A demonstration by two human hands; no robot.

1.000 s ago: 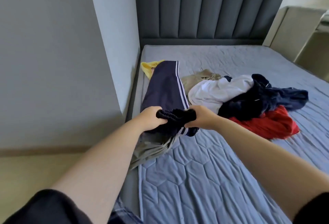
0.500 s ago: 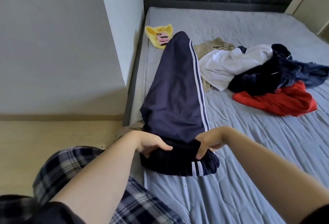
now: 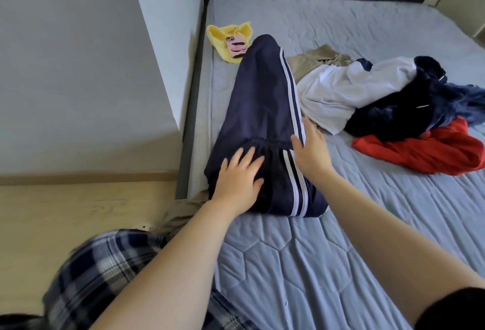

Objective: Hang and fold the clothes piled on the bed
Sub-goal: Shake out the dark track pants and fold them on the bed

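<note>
Navy track pants [image 3: 258, 109] with white side stripes lie lengthwise along the left edge of the bed [image 3: 301, 264], the near end folded back over itself. My left hand [image 3: 240, 180] presses flat on the folded part with fingers spread. My right hand [image 3: 309, 146] lies flat on the striped side of the pants. To the right sits a pile: a white garment [image 3: 338, 93], a dark navy garment [image 3: 420, 104], a red garment [image 3: 430, 151] and a beige one [image 3: 312, 60] behind.
A yellow cloth [image 3: 228, 38] with a pink phone [image 3: 236, 47] on it lies near the bed's upper left corner. A grey wall [image 3: 168, 41] runs close along the bed's left side. A beige fabric [image 3: 183, 211] hangs off the bed edge by my plaid-clad leg.
My hands let go of the pants' bunched end after folding it over. Both now lie flat on the fabric. The camera tipped further down.
</note>
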